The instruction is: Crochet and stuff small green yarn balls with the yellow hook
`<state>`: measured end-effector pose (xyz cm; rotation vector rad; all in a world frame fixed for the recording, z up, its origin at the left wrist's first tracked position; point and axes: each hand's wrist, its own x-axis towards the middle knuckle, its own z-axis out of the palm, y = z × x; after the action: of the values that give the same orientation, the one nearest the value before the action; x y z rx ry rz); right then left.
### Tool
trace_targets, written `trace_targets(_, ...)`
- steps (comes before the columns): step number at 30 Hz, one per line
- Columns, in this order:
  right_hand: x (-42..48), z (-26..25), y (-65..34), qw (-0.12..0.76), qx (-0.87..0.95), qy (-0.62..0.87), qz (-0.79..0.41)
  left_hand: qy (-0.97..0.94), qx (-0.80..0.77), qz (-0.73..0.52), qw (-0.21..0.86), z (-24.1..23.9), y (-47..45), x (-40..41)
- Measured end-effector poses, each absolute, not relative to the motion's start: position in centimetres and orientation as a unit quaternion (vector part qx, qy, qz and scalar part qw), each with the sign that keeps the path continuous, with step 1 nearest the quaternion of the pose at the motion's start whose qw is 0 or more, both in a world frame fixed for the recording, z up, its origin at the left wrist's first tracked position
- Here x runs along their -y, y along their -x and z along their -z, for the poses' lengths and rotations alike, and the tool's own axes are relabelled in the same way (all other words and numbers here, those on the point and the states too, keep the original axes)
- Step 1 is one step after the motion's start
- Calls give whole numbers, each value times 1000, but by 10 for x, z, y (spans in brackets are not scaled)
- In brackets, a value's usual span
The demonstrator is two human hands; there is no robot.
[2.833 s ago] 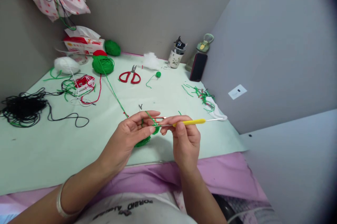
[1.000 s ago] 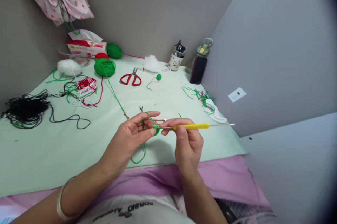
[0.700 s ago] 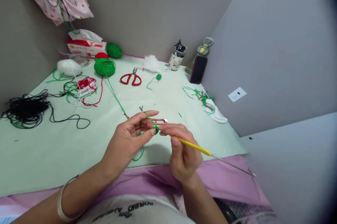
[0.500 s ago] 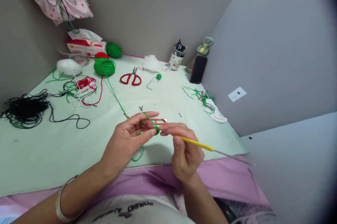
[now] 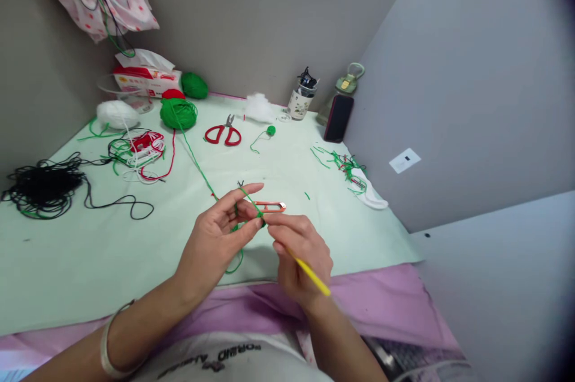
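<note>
Between thumb and fingers, my left hand (image 5: 220, 229) pinches a small piece of green crochet work (image 5: 263, 222), mostly hidden by the fingertips. Green yarn (image 5: 251, 199) runs tight over its raised index finger. My right hand (image 5: 303, 253) grips a crochet hook (image 5: 309, 273) by its yellow handle; the hook's tip is at the green work, hidden by the fingers. A loose green tail hangs below my left hand. Just behind the fingertips lies a pair of orange thread snips (image 5: 273, 207), partly covered.
A green yarn ball (image 5: 178, 114) feeds the strand. Red-handled scissors (image 5: 223, 133), white stuffing (image 5: 259, 108) and a small green crocheted ball (image 5: 271, 130) lie beyond my hands. Black yarn (image 5: 45, 185) is tangled at left; yarn scraps (image 5: 345, 166) and a phone (image 5: 339, 118) are at right.
My right hand has shifted a little left and turned, so the hook's handle now slopes more steeply down toward me. My left index finger is raised slightly higher.
</note>
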<state>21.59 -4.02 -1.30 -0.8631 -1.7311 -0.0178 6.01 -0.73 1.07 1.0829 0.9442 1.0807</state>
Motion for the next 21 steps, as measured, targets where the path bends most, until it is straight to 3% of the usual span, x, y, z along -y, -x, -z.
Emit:
trace_targets(4,38,6,-217,597,711,363,-79,-484,-411,-463,618,-9,-58,8)
trace_targets(15,35,9,-219,621,688,362,-102,-499,-401,-457,618,-9,-57,6)
trace_targets(21,36,13,-215,572,727,380,-8,-471,-392,-452,648,-7,-60,7)
